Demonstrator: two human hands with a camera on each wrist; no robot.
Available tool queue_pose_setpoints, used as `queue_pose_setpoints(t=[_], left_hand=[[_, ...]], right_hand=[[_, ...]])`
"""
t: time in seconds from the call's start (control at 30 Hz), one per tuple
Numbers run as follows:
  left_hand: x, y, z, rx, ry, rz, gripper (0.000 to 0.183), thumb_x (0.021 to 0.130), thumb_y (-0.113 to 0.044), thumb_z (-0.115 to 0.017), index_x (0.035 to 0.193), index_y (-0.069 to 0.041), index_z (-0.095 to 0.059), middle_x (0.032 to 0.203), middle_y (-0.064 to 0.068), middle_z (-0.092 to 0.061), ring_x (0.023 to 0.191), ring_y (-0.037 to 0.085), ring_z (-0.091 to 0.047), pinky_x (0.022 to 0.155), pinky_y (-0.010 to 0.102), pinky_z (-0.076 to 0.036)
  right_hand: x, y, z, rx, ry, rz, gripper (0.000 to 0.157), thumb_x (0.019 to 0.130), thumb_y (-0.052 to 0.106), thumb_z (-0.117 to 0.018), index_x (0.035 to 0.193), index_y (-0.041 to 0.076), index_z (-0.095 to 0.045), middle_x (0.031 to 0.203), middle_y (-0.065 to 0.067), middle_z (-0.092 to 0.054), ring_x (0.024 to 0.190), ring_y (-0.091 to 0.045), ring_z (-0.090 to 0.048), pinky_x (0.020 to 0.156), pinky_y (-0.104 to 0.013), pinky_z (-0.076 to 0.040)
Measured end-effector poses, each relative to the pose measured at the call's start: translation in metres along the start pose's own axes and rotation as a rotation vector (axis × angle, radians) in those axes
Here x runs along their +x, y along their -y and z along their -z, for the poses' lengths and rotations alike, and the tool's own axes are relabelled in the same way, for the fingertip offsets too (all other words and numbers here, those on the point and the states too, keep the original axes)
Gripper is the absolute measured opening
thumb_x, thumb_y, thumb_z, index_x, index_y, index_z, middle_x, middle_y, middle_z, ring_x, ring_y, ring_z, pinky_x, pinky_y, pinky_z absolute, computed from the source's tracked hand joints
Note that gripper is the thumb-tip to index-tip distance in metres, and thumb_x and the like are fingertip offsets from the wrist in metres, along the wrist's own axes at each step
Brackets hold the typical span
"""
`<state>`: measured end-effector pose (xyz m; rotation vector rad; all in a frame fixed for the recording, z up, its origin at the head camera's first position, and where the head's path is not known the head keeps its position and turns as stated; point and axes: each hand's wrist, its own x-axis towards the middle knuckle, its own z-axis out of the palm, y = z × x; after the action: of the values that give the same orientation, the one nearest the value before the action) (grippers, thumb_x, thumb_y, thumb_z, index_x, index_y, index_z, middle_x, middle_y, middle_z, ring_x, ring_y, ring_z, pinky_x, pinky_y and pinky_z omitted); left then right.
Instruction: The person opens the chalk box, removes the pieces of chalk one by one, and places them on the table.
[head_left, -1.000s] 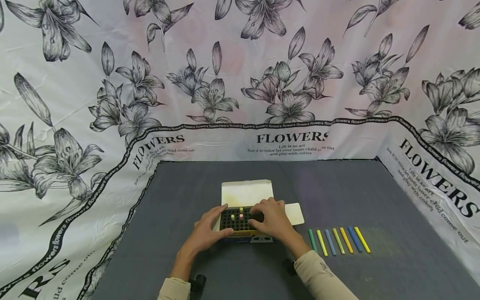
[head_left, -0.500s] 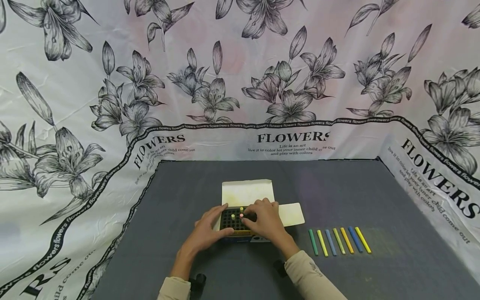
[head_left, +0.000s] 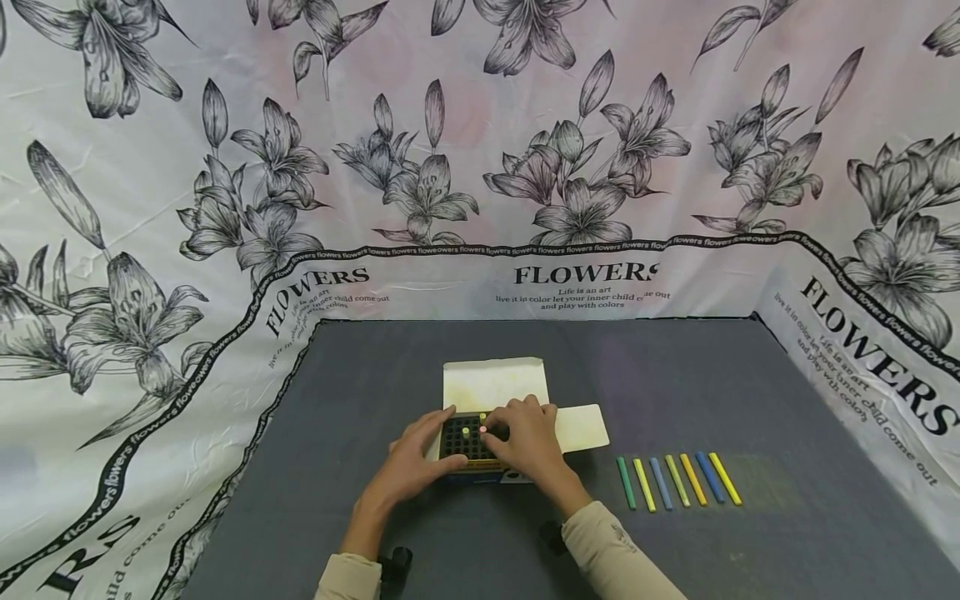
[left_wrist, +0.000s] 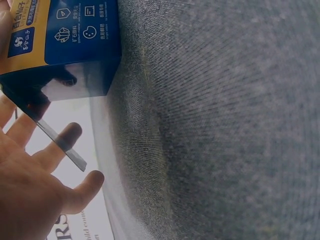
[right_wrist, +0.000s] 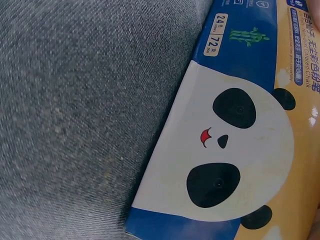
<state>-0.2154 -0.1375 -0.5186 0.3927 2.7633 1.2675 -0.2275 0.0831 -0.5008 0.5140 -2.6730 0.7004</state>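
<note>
On the grey cloth stands a chalk box (head_left: 467, 478) with a black holed insert (head_left: 456, 447) showing at its top. My left hand (head_left: 411, 457) grips the box's left end, thumb at the front and index finger toward the back. The other fingers spread beside the box in the left wrist view. The right hand (head_left: 528, 435) is over the insert, its thumb and index fingertips pinching the top of a pink chalk stick (head_left: 483, 430). Two yellowish chalk sticks (head_left: 466, 432) also stick up from the holes. A printed panda (right_wrist: 225, 150) covers the box front in the right wrist view.
The box's lid (head_left: 495, 383) is folded back, and a side flap (head_left: 583, 428) extends right. Several chalk sticks (head_left: 658, 484) in green, yellow, blue and orange lie in a row to the right. Flower-printed fabric (head_left: 585, 167) walls the back and sides.
The right hand has moved left across the insert to the pink chalk stick. The left hand has stayed on the box, and the row of chalk has not changed.
</note>
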Motion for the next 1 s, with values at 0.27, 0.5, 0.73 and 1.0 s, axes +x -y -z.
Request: queue_pose_setpoints(t=[0.27,0.5,0.73,1.0], left_hand=[[0.0003,-0.0001,0.0004,0.003,0.0,0.007,0.079,0.087,-0.046,-0.079,0.156,-0.028,-0.045,0.162,0.007,-0.041,0.15,0.038,-0.035,0.111,0.074,-0.022],[-0.0009,0.0014,0.0004,0.0,0.006,-0.007,0.08,0.087,-0.047,-0.079,0.157,-0.029,-0.043,0.163,0.009,-0.039,0.15,0.04,-0.034,0.112,0.075,-0.02],[-0.0011,0.0013,-0.0001,-0.006,0.006,-0.011,0.081,0.087,-0.05,-0.078,0.157,-0.03,-0.042,0.164,0.008,-0.038,0.151,0.04,-0.033,0.113,0.075,-0.019],[-0.001,0.0005,-0.001,-0.017,0.001,-0.004,0.081,0.087,-0.05,-0.079,0.156,-0.031,-0.043,0.164,0.008,-0.038,0.152,0.039,-0.032,0.114,0.075,-0.017]], right_hand=[[-0.0016,-0.0022,-0.0022,0.071,-0.024,0.01,0.009,0.086,0.029,-0.082,0.092,0.023,-0.08,0.082,0.003,-0.067,0.076,-0.015,-0.045,0.079,-0.048,-0.031],[-0.0005,-0.0043,-0.0005,0.201,-0.072,0.035,0.005,0.089,0.026,-0.079,0.093,0.022,-0.079,0.086,0.004,-0.072,0.081,-0.015,-0.05,0.082,-0.047,-0.029],[-0.0003,-0.006,0.002,0.346,-0.111,0.091,0.002,0.091,0.023,-0.077,0.093,0.022,-0.078,0.092,0.008,-0.075,0.09,-0.015,-0.057,0.09,-0.051,-0.03],[-0.0001,-0.0063,0.0066,0.484,-0.132,0.129,0.005,0.095,0.023,-0.074,0.095,0.018,-0.075,0.091,0.012,-0.074,0.093,-0.014,-0.059,0.101,-0.059,-0.031]])
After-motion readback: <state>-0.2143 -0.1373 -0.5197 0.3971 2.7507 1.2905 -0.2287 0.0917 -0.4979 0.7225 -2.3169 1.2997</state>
